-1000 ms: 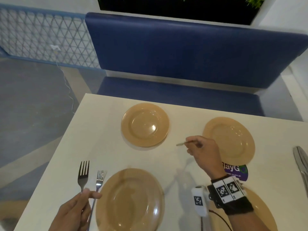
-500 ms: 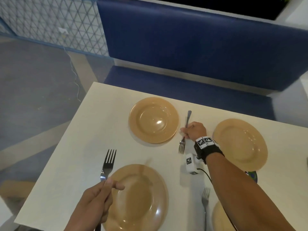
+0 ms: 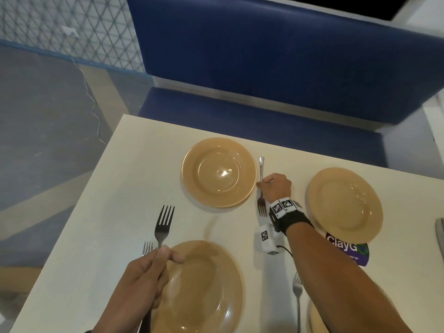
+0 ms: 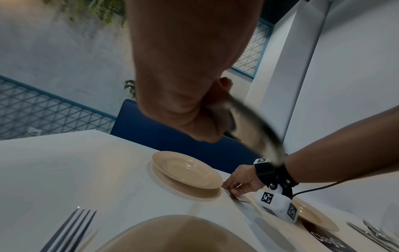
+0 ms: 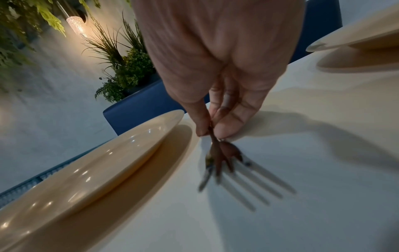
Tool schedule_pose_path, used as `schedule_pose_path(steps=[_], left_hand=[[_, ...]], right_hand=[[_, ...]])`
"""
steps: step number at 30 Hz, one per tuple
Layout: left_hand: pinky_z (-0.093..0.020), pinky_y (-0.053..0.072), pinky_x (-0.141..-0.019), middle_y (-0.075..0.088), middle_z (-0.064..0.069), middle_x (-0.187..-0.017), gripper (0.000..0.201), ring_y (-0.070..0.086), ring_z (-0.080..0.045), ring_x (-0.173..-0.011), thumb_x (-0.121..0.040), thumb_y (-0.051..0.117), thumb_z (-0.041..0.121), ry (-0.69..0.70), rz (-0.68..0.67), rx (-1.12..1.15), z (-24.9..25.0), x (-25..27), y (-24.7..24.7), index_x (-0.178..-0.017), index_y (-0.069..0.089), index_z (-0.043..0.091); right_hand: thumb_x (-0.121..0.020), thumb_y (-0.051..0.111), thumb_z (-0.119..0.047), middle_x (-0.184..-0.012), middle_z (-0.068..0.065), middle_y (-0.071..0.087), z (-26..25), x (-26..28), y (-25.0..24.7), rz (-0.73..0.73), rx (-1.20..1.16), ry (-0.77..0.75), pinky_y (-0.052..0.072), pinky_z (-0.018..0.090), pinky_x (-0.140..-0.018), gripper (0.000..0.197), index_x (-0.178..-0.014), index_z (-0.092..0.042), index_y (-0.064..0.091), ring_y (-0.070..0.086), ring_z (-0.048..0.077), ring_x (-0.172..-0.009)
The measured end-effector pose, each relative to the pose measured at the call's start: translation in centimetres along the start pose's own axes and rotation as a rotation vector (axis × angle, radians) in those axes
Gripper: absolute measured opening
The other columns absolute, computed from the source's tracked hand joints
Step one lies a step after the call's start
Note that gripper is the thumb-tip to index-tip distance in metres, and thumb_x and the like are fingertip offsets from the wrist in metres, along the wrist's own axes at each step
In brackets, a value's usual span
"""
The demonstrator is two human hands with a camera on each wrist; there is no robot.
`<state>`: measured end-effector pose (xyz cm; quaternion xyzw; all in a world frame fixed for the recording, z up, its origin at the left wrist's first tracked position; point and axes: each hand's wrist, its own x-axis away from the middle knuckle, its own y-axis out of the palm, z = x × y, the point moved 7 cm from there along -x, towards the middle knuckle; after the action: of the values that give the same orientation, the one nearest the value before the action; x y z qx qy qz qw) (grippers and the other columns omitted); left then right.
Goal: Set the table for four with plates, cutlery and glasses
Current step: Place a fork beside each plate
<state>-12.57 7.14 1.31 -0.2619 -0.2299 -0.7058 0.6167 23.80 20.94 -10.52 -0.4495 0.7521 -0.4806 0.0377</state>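
Four tan plates are on the white table (image 3: 134, 179): far left plate (image 3: 218, 173), far right plate (image 3: 344, 204), near left plate (image 3: 201, 287), and a near right plate (image 3: 312, 318) mostly hidden by my arm. My right hand (image 3: 263, 182) pinches a fork (image 3: 261, 164) just right of the far left plate, tines toward me, at table level. The right wrist view shows the fingertips (image 5: 222, 131) on its neck (image 5: 215, 153). My left hand (image 3: 165, 254) grips a dark fork (image 3: 164, 224) raised above the table. A second fork (image 3: 147, 247) lies under it.
Another fork (image 3: 298, 296) lies beside my right forearm. More cutlery (image 3: 439, 234) sits at the table's right edge. A purple sticker (image 3: 348, 248) is near the far right plate. A blue bench (image 3: 264, 68) runs behind the table; the floor drops off on the left.
My right hand has carried its fork from between the far plates to the right side of the far left plate and lowered it. My left hand has lifted one fork, leaving another on the table.
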Motion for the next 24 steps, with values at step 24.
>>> schedule_pose_path(steps=[24], left_hand=[[-0.02,0.018,-0.045,0.025,-0.005,-0.054,0.043,0.019,-0.014,-0.044,-0.098,0.049,0.042,-0.036,-0.011,-0.059,-0.8,0.2,-1.7,-0.078,0.077,0.016]], right_hand=[[-0.079,0.081,-0.023,-0.065,0.008,0.072,-0.5,-0.4,0.0,-0.025,0.066,0.047,0.038,0.018,-0.046,0.024,-0.065,-0.006,0.074,0.059,0.014,-0.051]])
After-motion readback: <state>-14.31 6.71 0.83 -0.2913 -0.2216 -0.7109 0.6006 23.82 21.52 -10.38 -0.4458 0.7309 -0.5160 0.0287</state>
